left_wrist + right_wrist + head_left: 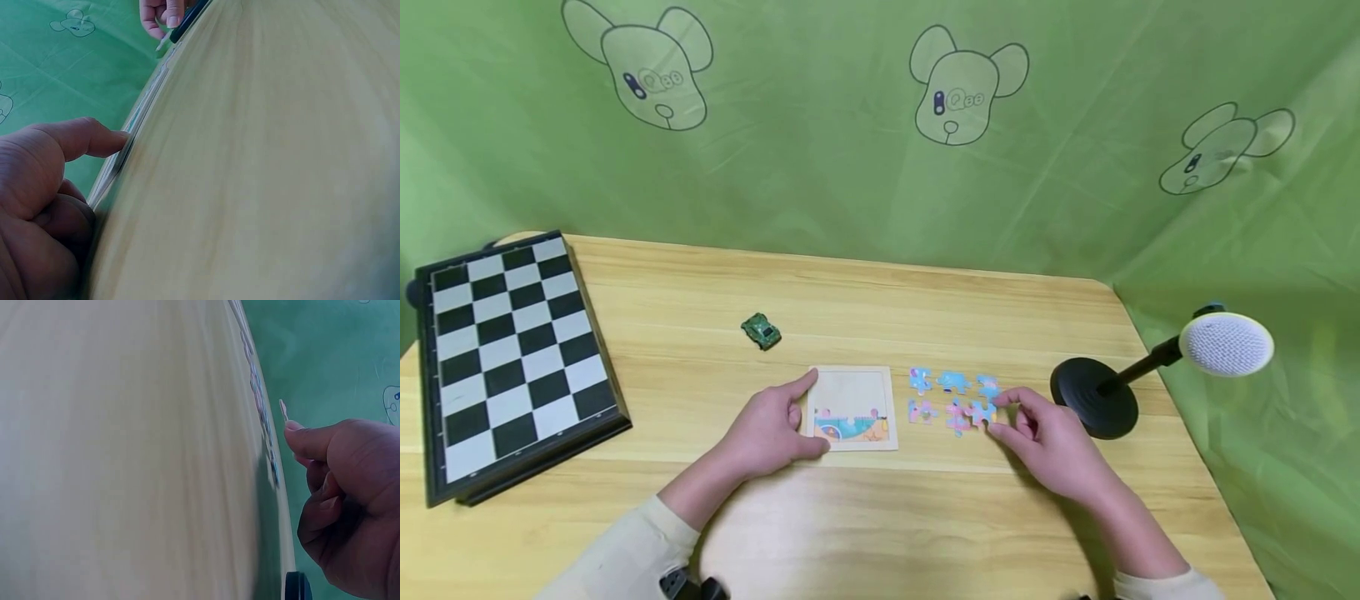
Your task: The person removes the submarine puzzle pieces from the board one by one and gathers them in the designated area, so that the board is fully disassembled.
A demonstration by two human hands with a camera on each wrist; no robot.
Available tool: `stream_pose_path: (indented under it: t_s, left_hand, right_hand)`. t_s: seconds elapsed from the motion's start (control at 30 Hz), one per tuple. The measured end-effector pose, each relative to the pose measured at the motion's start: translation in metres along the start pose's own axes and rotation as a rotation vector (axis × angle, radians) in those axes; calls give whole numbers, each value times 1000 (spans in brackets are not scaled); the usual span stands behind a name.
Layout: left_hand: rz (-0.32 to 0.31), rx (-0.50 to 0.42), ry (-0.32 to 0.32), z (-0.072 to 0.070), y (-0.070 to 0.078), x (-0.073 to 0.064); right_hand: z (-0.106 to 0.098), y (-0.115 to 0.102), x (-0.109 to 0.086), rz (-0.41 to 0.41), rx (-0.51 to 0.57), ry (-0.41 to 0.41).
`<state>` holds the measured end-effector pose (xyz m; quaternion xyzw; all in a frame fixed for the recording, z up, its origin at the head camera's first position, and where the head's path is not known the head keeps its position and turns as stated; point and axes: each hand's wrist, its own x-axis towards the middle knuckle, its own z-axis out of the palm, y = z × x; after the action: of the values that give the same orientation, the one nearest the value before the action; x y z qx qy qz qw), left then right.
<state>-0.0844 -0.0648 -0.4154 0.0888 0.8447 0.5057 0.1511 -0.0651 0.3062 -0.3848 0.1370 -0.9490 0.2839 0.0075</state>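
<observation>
Head view: left grip spread, holding puzzle frame; right grip pinches puzzle piece.

The left hand held the left side of a partly filled puzzle tray. The right hand pinched a puzzle piece beside other pieces. On the table, a green toy car lay between a chessboard and a black-based lamp.

Left hand is holding thumb and forefinger apart; right hand is pinching thumb-to-forefinger; both forearms are angling inward.
</observation>
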Motion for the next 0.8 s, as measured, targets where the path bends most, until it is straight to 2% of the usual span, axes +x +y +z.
stream_pose_path:
  t_s: [0.27,0.6,0.8]
  left_hand:
    - [-1,13,3,0,0,0]
    - [-6,11,0,0,1,0]
    - [-3,2,2,0,0,-1]
  right_hand:
    - [-2,10,-3,-13,-15,-1]
    - [-5,15,-5,29,-26,-31]
    - [-4,17,-5,25,-23,-29]
